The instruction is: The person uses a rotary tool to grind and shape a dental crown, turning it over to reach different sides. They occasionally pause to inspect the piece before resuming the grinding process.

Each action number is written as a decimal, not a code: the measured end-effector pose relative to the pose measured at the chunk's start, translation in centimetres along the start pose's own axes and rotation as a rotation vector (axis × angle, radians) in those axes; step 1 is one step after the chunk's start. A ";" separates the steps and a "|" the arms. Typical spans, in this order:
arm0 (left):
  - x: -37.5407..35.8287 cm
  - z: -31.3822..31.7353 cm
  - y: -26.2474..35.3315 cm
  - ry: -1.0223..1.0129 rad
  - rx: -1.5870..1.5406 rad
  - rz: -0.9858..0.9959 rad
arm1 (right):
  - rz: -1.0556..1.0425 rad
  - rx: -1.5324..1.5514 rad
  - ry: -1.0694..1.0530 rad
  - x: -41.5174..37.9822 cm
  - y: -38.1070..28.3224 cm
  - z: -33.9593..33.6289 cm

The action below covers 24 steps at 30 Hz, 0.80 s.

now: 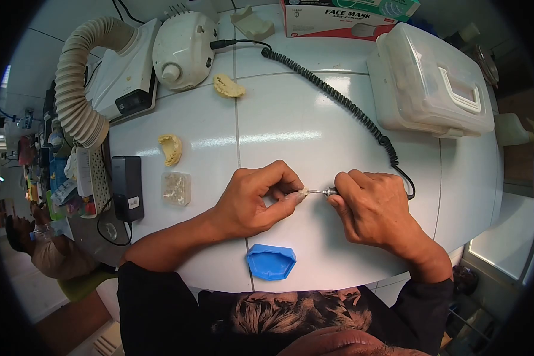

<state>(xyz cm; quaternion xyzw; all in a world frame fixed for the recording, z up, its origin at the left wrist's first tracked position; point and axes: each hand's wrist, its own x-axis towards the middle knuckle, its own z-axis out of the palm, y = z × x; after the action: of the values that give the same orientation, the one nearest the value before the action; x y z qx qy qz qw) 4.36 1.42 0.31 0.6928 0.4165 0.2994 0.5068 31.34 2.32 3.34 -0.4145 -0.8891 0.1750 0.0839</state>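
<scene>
Near the middle of the white tiled table, my left hand (260, 199) pinches a small whitish piece (304, 191) between thumb and fingertips. My right hand (371, 207) is wrapped round a rotary handpiece (332, 191), whose thin metal bit points left and meets the small piece. A black coiled cord (332, 89) runs from behind my right hand up to the white control unit (184, 50). Below my left hand lies a blue tray-like mould (271, 263).
Two yellowish dental casts (171, 149) (228, 86) and a small clear box (176, 188) lie left. A hosed white machine (121, 77) and black adapter (127, 188) stand beyond. Back right are a mask box (338, 22) and plastic case (430, 83). Another person (53, 249) sits far left.
</scene>
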 end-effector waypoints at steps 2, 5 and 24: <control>0.0 0.0 0.1 -0.001 -0.001 0.001 | 0.000 -0.005 0.000 0.0 -0.1 0.0; 0.0 0.0 0.2 -0.005 -0.007 0.000 | 0.005 -0.009 -0.003 0.0 -0.2 0.0; 0.0 0.0 0.1 -0.005 -0.005 -0.001 | 0.012 -0.011 -0.006 0.1 -0.3 0.0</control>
<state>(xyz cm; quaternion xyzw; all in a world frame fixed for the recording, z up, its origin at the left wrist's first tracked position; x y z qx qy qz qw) 4.42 1.42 0.38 0.6923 0.4148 0.2985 0.5095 31.04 2.22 3.46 -0.4198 -0.8878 0.1718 0.0779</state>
